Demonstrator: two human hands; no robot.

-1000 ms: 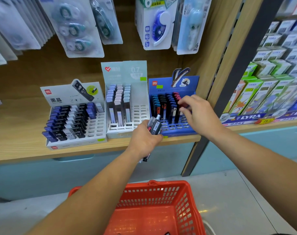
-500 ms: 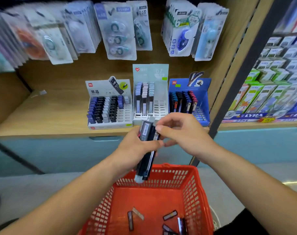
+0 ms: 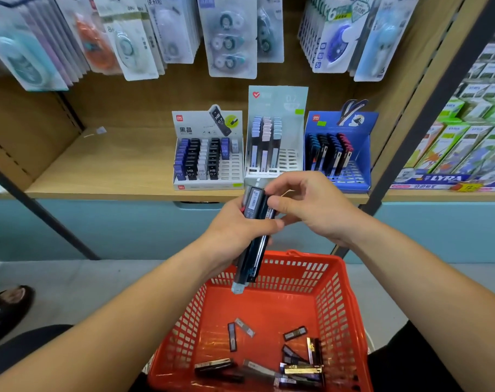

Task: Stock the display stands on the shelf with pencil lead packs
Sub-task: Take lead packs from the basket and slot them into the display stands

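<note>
My left hand point(image 3: 235, 230) grips a bundle of long dark pencil lead packs point(image 3: 253, 244) upright in front of the shelf edge. My right hand point(image 3: 311, 207) pinches the top of one pack in that bundle with thumb and forefinger. On the wooden shelf point(image 3: 121, 171) stand three display stands: a white one point(image 3: 208, 154) on the left, a pale tall one point(image 3: 274, 137) in the middle, a blue one point(image 3: 339, 154) on the right. All three hold rows of packs and have free slots on their right or front.
A red plastic basket point(image 3: 336, 292) sits below my hands with several loose lead packs point(image 3: 291, 360) on its bottom. Correction tape blister cards point(image 3: 229, 38) hang above the stands. A dark upright post point(image 3: 427, 108) separates a neighbouring shelf of green boxes point(image 3: 461, 142). A shoe point(image 3: 5, 309) shows at left.
My right hand came back from the blue stand to the bundle in my left hand. Both hands moved away from the shelf and now sit above the basket; the view pulled back.
</note>
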